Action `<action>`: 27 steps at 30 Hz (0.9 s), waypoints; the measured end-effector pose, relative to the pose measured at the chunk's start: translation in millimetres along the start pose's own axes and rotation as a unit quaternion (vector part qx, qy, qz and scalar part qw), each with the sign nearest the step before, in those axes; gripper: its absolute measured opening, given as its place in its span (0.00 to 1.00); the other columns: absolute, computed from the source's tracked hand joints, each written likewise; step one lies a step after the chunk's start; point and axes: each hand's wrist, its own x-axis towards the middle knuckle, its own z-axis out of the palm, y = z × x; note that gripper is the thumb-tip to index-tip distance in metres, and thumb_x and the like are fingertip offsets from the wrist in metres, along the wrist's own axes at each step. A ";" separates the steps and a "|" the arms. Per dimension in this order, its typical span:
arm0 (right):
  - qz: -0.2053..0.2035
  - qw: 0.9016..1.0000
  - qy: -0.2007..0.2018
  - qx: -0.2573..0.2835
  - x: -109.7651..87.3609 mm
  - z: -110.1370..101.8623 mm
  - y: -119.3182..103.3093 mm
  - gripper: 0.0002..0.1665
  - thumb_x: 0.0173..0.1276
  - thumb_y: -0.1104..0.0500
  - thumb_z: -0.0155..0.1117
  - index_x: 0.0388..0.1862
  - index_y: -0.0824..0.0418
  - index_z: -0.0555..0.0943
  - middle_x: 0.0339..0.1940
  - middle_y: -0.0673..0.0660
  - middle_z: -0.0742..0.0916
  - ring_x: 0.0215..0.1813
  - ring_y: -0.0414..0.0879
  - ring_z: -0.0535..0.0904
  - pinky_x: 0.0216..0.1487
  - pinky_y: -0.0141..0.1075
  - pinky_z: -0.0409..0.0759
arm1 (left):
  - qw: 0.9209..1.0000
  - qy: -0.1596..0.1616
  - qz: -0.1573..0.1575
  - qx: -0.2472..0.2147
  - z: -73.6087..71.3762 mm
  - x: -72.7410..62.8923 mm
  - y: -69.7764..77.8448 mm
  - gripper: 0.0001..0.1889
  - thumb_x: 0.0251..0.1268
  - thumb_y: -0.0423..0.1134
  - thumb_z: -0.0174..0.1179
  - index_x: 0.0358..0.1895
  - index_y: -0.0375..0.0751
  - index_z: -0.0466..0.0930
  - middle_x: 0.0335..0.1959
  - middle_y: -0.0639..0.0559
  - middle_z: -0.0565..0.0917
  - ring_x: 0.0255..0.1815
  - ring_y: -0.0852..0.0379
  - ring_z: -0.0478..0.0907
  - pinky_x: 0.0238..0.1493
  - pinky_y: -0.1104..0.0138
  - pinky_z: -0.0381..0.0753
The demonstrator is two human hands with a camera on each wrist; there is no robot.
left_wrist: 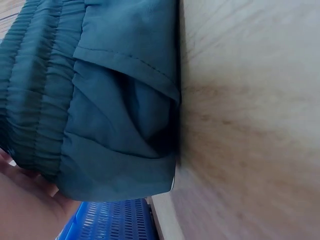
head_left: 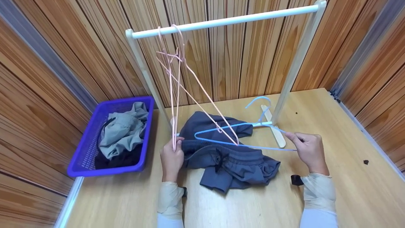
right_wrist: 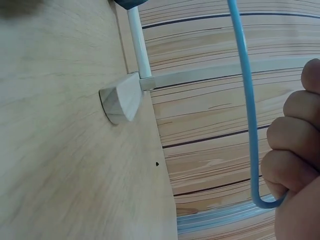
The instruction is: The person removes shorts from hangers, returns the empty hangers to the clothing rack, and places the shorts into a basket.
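Dark grey-blue shorts (head_left: 234,164) with an elastic waistband and a dark drawstring lie on the table in the head view. My left hand (head_left: 172,158) grips their waistband at its left end; the left wrist view shows the gathered waistband of the shorts (left_wrist: 37,90) close up beside the fingers. A blue hanger (head_left: 269,148) is held by its right corner in my right hand (head_left: 310,150), its hook pointing away from me. Its left end reaches over the shorts, near the waist opening. In the right wrist view, curled fingers (right_wrist: 290,135) close round the bent end of the hanger (right_wrist: 248,95).
A white-barred clothes rack (head_left: 227,21) stands behind the shorts. Pink hangers (head_left: 179,58) hang at its left, their lower ends reaching down in front of the blue hanger and left hand. A purple basket (head_left: 110,172) with grey and black clothes (head_left: 123,133) sits at left.
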 end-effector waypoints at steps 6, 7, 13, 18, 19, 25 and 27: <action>-0.015 1.000 0.011 0.007 1.1 2.5 1.3 0.36 0.72 0.59 0.73 0.07 0.55 0.65 0.11 0.38 0.59 0.15 0.27 0.49 0.16 0.32 0.45 | 1.000 0.006 0.011 -0.002 -1.4 -1.7 0.2 0.08 0.75 0.32 0.61 0.43 0.41 0.91 0.37 0.41 0.92 0.34 0.46 0.82 0.38 0.57 0.77; -0.018 1.000 0.011 0.008 1.4 2.7 1.6 0.36 0.72 0.59 0.73 0.06 0.55 0.65 0.11 0.38 0.59 0.15 0.26 0.49 0.17 0.32 0.44 | 1.000 0.005 0.012 -0.004 -1.9 -1.9 0.7 0.08 0.75 0.32 0.60 0.43 0.41 0.91 0.40 0.41 0.92 0.38 0.45 0.84 0.42 0.55 0.79; -0.004 1.000 0.007 0.008 1.9 2.2 -0.2 0.35 0.73 0.58 0.72 0.07 0.55 0.68 0.10 0.39 0.60 0.14 0.28 0.51 0.15 0.33 0.47 | 1.000 -0.010 0.009 -0.006 -3.1 -0.2 1.8 0.08 0.76 0.33 0.60 0.44 0.41 0.90 0.33 0.43 0.88 0.31 0.48 0.77 0.37 0.60 0.74; 0.000 1.000 0.007 0.001 1.5 2.6 -0.4 0.34 0.73 0.58 0.72 0.07 0.57 0.68 0.10 0.39 0.60 0.14 0.29 0.51 0.16 0.33 0.47 | 1.000 -0.022 -0.008 -0.016 -3.7 0.6 1.7 0.08 0.77 0.33 0.60 0.45 0.40 0.90 0.24 0.49 0.73 0.23 0.55 0.62 0.28 0.66 0.61; 0.001 1.000 0.006 0.000 1.4 2.8 -0.5 0.34 0.73 0.58 0.72 0.07 0.57 0.69 0.10 0.39 0.60 0.14 0.29 0.51 0.16 0.33 0.47 | 1.000 -0.017 -0.007 -0.017 -3.7 0.3 1.7 0.08 0.76 0.33 0.60 0.45 0.40 0.90 0.25 0.49 0.74 0.24 0.55 0.64 0.29 0.66 0.63; 0.006 1.000 -0.001 -0.003 1.2 4.2 -2.3 0.33 0.74 0.56 0.72 0.08 0.58 0.71 0.10 0.40 0.61 0.14 0.30 0.51 0.16 0.32 0.48 | 0.997 0.050 0.046 -0.023 -3.3 0.2 1.9 0.06 0.72 0.31 0.63 0.44 0.38 0.90 0.42 0.41 0.90 0.43 0.46 0.84 0.49 0.54 0.81; 0.009 1.000 -0.001 -0.004 0.8 4.7 -3.6 0.33 0.74 0.56 0.71 0.08 0.61 0.71 0.10 0.40 0.61 0.13 0.30 0.52 0.16 0.32 0.48 | 0.995 0.069 0.061 -0.030 -3.5 0.2 2.3 0.06 0.71 0.29 0.63 0.44 0.37 0.89 0.43 0.40 0.89 0.46 0.45 0.85 0.52 0.52 0.82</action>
